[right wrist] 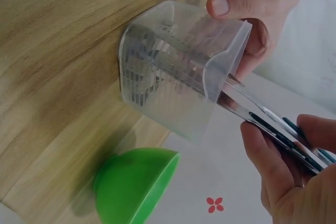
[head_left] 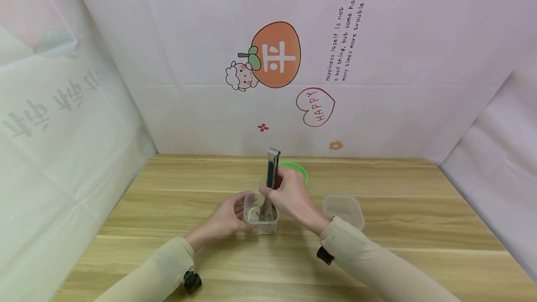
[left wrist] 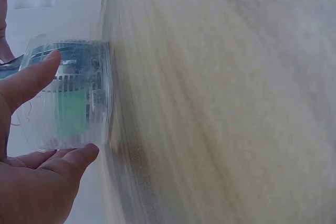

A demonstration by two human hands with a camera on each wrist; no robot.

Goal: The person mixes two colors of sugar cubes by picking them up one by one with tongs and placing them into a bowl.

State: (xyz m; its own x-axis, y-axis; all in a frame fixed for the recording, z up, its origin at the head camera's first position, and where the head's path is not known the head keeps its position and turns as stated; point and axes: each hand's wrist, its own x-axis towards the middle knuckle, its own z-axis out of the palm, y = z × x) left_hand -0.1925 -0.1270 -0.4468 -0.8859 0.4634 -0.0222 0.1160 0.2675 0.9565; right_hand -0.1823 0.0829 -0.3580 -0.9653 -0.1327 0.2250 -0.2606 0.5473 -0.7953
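Note:
A clear ribbed plastic container (head_left: 268,229) stands on the wooden table. My left hand (head_left: 226,220) holds it by the side, thumb at the near side and fingers at the far left. With my right hand (head_left: 291,195) I pinch metal tongs (head_left: 272,169) with dark grip pads, held nearly upright. Their lower ends reach down inside the container. In the right wrist view the two tong arms (right wrist: 257,114) run between thumb and fingers into the opening. What lies at the container's bottom is blurred by the ribbed wall.
Just behind my right hand sits a green bowl (head_left: 299,168), partly hidden in the head view. To the right, near my right forearm, lies a clear square plastic piece (head_left: 345,203), like a lid or shallow box. A printed white cloth (head_left: 201,120) hangs behind the table.

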